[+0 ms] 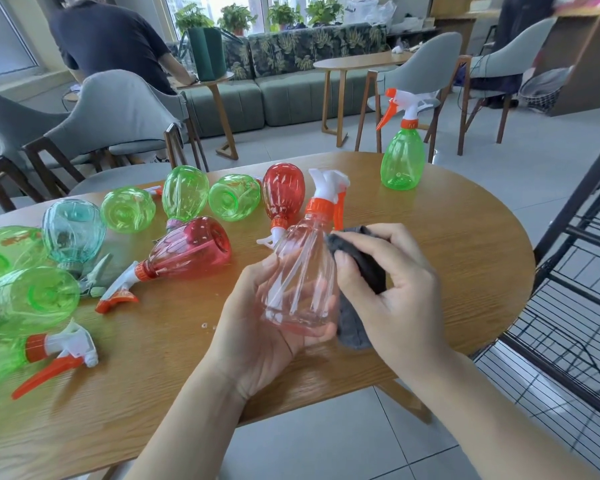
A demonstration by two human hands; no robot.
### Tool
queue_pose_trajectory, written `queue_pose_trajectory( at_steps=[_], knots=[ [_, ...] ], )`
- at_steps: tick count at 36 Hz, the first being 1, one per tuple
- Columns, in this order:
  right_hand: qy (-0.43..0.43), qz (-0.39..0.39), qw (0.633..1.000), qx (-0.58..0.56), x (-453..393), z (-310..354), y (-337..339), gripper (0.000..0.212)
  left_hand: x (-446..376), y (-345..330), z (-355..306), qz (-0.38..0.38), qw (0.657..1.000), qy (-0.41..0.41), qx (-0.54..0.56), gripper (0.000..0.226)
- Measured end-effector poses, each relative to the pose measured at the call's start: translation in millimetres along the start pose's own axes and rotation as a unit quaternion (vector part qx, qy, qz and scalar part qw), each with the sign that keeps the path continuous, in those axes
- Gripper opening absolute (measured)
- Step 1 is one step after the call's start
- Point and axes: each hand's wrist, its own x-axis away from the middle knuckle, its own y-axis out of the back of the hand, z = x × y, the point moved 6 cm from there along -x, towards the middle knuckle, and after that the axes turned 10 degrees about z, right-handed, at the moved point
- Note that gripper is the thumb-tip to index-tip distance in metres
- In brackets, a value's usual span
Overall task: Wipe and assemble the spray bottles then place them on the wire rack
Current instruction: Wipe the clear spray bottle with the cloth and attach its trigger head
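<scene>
Grey chairs (pixel 111 109), green sofa (pixel 291 95), plants by bright windows (pixel 236 5).

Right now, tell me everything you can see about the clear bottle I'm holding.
The clear bottle is see-through plastic with a pinkish tint and ribbed sides, fitted with an orange collar and a white trigger head. It is tilted, head pointing away, above the wooden table. The left hand cradles its base; the right hand presses a dark grey cloth against its side.

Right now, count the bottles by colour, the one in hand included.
Green bottles: 7
Red bottles: 2
Teal bottle: 1
Clear bottle, held in the left hand: 1
Total: 11
</scene>
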Motion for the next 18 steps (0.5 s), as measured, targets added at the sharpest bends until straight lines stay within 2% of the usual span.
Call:
queue_pose_trajectory(
  at_steps=[10,13,18],
  knots=[
    [0.06,0.015,0.998,0.008,29.8,11.8,-14.5,0.018,1.5,4.8,-9.5,-0.04,0.997,-0.062,-0.013,0.059],
    [0.076,0.015,0.996,0.043,30.6,14.3,-13.3,0.019,1.8,5.2,-7.6,-0.065,0.996,-0.058,-0.022,0.048],
    [0.144,0.026,0.978,0.146,30.7,32.1,-25.9,0.018,1.5,0.8,-4.1,-0.085,0.993,-0.051,-0.062,0.043]
  ],
)
